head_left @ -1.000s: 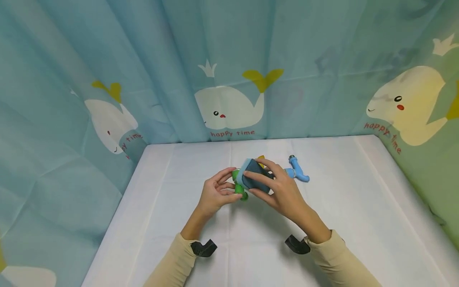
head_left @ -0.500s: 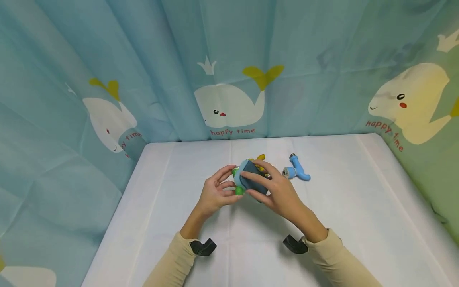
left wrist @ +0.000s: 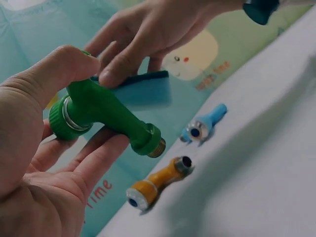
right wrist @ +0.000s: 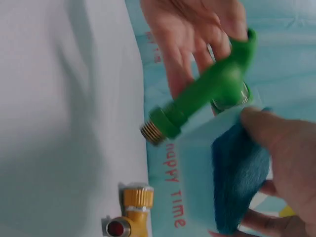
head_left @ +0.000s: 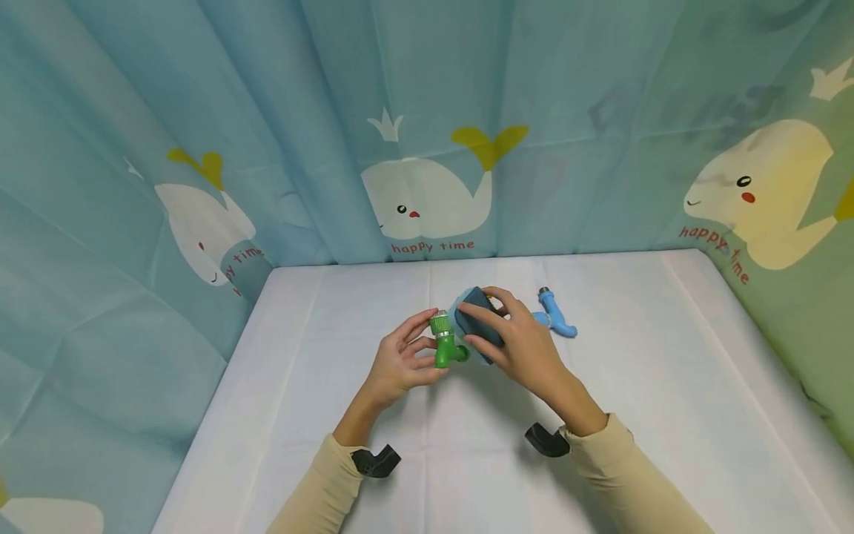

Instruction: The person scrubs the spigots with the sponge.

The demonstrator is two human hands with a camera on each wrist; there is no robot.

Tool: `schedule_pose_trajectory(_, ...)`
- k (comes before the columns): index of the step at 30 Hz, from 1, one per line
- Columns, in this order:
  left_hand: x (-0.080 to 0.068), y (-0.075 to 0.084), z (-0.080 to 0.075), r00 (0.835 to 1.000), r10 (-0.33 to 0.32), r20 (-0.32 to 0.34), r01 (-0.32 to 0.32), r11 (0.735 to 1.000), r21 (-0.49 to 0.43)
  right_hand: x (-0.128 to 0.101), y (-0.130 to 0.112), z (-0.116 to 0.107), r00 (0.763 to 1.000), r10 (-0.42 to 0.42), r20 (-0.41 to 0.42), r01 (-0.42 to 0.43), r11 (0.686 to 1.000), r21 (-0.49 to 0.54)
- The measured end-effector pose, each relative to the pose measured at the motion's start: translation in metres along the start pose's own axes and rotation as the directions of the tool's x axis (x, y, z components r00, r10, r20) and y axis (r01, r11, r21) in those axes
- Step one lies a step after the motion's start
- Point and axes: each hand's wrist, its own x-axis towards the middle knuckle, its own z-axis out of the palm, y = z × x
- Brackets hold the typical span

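My left hand grips a green plastic tap by its body, between thumb and fingers, just above the white table. The tap's brass threaded end points away from the palm. Just right of the tap, my right hand pinches a light blue sponge with a dark blue scouring face, its edge against the tap. In the wrist views the sponge sits behind the tap.
A blue tap lies on the table right of my hands. A yellow tap lies behind them, hidden in the head view. Whale-print curtains close off the back and both sides of the table.
The sponge has slid up and right off the green tap, which now shows fully in my left hand. The yellow tap has gone out of sight behind my right hand.
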Motion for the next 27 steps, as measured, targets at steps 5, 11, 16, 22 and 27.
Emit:
schedule_pose_trajectory(5, 0.000, 0.001, -0.001, 0.999, 0.034, 0.015, -0.034, 0.999, -0.008, -0.001, -0.003, -0.001, 1.000, -0.014, 0.002, 0.014, 0.999, 0.049)
schedule_pose_trajectory(11, 0.001, 0.004, -0.003, 0.999, 0.040, -0.012, -0.041, 0.996, -0.081, -0.006, -0.004, 0.002, 1.000, 0.014, 0.015, -0.014, 0.999, 0.042)
schedule_pose_trajectory(16, 0.003, 0.004, -0.005, 0.998, 0.065, -0.015, -0.066, 0.996, -0.053, -0.008, -0.012, 0.004, 1.000, -0.001, -0.003, 0.002, 0.987, 0.161)
schedule_pose_trajectory(22, 0.003, 0.008, -0.002, 0.994, 0.103, -0.028, -0.104, 0.994, -0.034, -0.014, -0.010, 0.011, 1.000, -0.005, 0.025, 0.003, 0.995, 0.104)
schedule_pose_trajectory(27, 0.000, 0.006, -0.002, 0.996, 0.082, -0.042, -0.083, 0.996, -0.020, -0.019, -0.005, 0.011, 0.996, 0.077, 0.034, -0.078, 0.996, 0.037)
